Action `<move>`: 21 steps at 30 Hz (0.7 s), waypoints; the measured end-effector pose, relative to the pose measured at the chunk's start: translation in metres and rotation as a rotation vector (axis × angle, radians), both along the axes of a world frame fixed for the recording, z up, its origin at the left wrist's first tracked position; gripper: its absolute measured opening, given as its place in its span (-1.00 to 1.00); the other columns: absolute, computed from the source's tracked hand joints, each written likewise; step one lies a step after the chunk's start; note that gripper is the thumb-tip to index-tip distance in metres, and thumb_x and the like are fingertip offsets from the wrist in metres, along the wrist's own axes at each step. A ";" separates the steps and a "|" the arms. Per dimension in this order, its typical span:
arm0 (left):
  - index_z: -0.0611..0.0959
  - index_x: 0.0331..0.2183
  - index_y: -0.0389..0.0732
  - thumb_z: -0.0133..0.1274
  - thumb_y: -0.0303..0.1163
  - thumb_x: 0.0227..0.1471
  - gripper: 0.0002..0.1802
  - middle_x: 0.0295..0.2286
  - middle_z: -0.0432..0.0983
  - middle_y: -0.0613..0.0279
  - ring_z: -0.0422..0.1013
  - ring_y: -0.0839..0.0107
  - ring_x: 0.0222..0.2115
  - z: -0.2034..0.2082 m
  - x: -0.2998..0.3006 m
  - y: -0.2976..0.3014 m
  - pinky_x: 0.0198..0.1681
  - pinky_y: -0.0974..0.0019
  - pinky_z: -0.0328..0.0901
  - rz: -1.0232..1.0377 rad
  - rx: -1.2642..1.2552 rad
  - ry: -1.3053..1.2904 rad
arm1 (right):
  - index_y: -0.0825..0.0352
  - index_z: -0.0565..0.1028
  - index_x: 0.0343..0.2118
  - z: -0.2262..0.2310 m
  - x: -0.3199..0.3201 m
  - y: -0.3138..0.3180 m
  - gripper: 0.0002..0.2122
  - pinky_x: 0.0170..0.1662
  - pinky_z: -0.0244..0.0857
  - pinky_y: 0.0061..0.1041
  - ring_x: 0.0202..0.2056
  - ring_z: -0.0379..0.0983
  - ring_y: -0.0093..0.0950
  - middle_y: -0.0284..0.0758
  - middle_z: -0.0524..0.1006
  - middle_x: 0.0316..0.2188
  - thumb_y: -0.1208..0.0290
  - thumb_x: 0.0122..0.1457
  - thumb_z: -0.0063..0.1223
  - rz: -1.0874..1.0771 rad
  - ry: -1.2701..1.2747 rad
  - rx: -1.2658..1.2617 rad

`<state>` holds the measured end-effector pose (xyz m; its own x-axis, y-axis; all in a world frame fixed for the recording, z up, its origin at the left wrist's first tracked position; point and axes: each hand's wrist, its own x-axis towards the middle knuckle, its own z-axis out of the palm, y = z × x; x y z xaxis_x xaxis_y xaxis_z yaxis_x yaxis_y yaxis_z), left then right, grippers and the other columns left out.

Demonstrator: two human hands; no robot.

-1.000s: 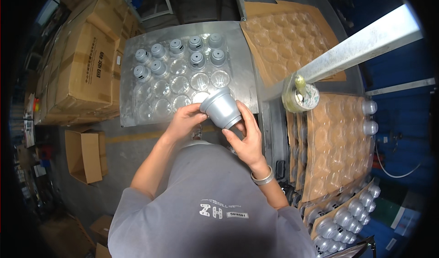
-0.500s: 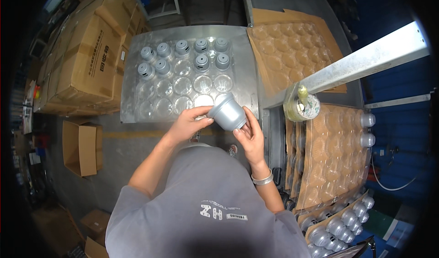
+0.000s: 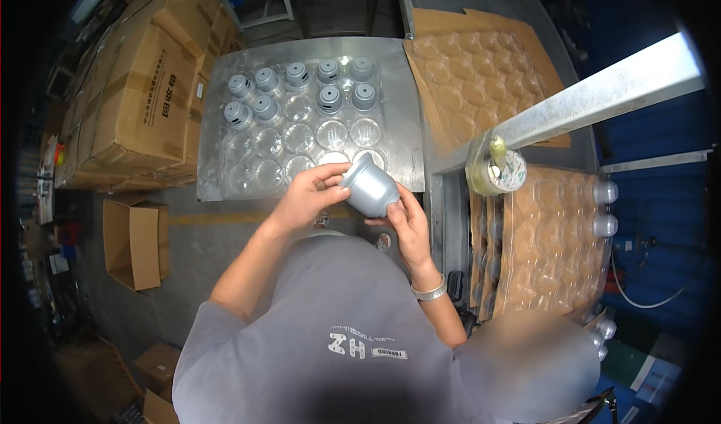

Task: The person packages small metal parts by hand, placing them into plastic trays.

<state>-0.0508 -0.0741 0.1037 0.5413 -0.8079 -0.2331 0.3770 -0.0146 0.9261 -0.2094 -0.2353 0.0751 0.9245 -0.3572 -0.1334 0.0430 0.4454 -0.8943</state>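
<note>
A grey cup-shaped housing (image 3: 370, 187) with a flared rim is held between my two hands, tilted, over the near edge of the metal table. My left hand (image 3: 304, 199) pinches it by the rim, thumb and fingers closed on it. Around its narrower end my right hand (image 3: 409, 225) is closed, fingers partly hidden behind it. Just beyond lies a clear plastic tray (image 3: 300, 140) with round wells. Several similar grey housings (image 3: 297, 73) stand in its two far rows, narrow end up; a gap shows in the second row.
Large cardboard boxes (image 3: 143, 101) are stacked at left, with an open carton (image 3: 134, 244) on the floor. At right, another clear tray (image 3: 481, 78) lies on cardboard. A white metal beam (image 3: 601, 90) carries tape rolls (image 3: 511, 175); stacked trays (image 3: 552, 236) stand below it.
The housing has turned slightly in my hands, and my right-hand fingers have shifted around its narrow end. A blurred grey shape now covers part of the lower right.
</note>
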 end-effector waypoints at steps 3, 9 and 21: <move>0.46 0.10 -0.41 0.15 -0.47 0.11 -0.48 -0.07 0.55 0.06 0.47 0.38 -0.06 -0.002 0.002 -0.003 0.06 0.31 0.34 0.019 -0.014 0.092 | 0.52 0.16 0.22 -0.002 -0.002 0.000 -0.41 -0.13 0.54 -0.38 -0.01 0.47 -0.28 -0.01 0.39 0.06 0.24 0.29 0.07 -0.014 0.035 -0.061; 0.45 0.11 -0.41 0.13 -0.36 0.14 -0.45 -0.03 0.50 0.08 0.39 0.37 0.01 -0.017 0.009 -0.007 0.11 0.28 0.24 0.017 -0.036 0.118 | 0.53 0.20 0.20 0.000 -0.001 0.008 -0.37 -0.17 0.51 -0.48 -0.10 0.53 -0.37 0.00 0.48 -0.03 0.35 0.17 0.24 -0.141 0.075 -0.393; 0.46 0.10 -0.37 0.08 -0.42 0.16 -0.51 -0.01 0.48 0.18 0.33 0.42 0.05 -0.051 0.014 -0.009 0.15 0.29 0.19 -0.010 -0.161 0.215 | 0.55 0.27 0.16 0.014 -0.001 0.013 -0.29 -0.25 0.51 -0.44 -0.28 0.61 -0.30 0.03 0.55 -0.19 0.30 0.02 0.38 -0.232 0.186 -0.806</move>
<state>-0.0371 -0.0826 0.0525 0.4848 -0.8491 -0.2097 0.5656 0.1214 0.8157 -0.2100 -0.2218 0.0887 0.8045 -0.5854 0.1002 -0.1240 -0.3305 -0.9356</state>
